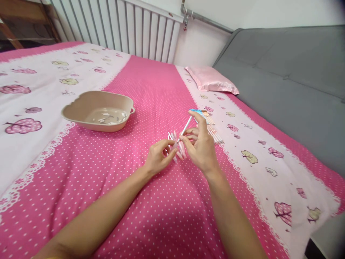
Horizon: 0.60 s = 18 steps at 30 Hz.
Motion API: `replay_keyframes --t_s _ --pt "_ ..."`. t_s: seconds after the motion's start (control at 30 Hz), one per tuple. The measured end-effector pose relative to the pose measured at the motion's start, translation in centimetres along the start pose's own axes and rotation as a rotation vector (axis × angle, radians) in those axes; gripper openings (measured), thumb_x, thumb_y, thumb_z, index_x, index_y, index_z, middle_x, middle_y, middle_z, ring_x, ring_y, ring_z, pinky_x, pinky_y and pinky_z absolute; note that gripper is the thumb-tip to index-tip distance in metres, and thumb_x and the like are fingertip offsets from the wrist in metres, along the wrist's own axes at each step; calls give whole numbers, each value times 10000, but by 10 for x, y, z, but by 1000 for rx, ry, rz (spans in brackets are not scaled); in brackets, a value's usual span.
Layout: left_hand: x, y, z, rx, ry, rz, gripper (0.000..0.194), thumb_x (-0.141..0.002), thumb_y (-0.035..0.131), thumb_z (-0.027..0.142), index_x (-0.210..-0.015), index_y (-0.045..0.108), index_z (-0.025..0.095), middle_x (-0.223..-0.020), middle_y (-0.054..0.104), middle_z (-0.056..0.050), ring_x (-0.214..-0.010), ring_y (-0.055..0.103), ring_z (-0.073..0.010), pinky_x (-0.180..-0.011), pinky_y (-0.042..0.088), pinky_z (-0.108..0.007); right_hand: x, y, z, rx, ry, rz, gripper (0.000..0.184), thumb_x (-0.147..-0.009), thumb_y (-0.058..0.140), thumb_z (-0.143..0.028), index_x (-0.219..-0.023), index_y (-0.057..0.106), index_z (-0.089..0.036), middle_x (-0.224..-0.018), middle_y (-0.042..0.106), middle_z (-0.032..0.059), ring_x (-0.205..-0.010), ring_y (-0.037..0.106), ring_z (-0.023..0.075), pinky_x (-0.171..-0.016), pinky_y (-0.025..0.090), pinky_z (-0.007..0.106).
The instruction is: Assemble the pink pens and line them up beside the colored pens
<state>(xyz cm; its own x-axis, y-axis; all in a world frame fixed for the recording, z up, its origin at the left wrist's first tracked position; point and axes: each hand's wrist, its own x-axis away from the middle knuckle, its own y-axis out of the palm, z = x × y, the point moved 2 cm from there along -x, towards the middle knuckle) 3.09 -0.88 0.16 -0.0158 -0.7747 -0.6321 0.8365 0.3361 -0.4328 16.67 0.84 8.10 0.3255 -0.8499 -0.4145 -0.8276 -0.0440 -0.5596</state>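
Note:
A slim white marker pen (185,127) slants up between my two hands. My right hand (201,149) is closed on it, with the index finger at its upper end and the thumb lower down the barrel. The thumb and fingers of my left hand (161,154) pinch the lower end, where a pale piece shows; its exact shape is too small to tell. Beneath and between the hands lies a small heap of pink and white slender pieces (181,151), partly hidden by fingers. Just beyond my right hand, marker pens (215,135) lie side by side, some with blue or brown ends.
A beige plastic basin (70,114) on the left holds several small white and grey pieces. Pink dotted bedding (151,77) spreads underneath. A pink pillow (215,81) lies against the grey padded headboard (283,68). Behind stand a white radiator (129,27) and a pipe (207,22).

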Motion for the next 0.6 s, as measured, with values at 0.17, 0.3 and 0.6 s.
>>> replay_keyframes --t_s 0.17,0.3,0.6 --pt "0 0 -1 31 -5 7 141 -848 542 280 -901 601 164 -735 645 -32 -577 549 -106 -552 464 -234 0 3 3 17 -11 -6 640 -826 482 -132 -1406 260 -285 -861 641 12 -802 646 167 -746 536 316" --pt "0 0 -3 75 -25 17 148 -847 547 275 -908 608 154 -731 643 -37 -583 558 -113 -556 463 -241 -1 4 5 36 -41 -45 535 -857 449 -147 -1370 343 -258 -880 653 20 -797 653 164 -748 522 309" --pt "0 0 -4 111 -82 36 144 -848 551 281 -911 603 162 -727 634 -23 -579 560 -106 -548 461 -233 -2 5 6 198 -96 -163 495 -874 349 -79 -1315 483 -260 -1082 665 41 -903 652 179 -817 496 337"
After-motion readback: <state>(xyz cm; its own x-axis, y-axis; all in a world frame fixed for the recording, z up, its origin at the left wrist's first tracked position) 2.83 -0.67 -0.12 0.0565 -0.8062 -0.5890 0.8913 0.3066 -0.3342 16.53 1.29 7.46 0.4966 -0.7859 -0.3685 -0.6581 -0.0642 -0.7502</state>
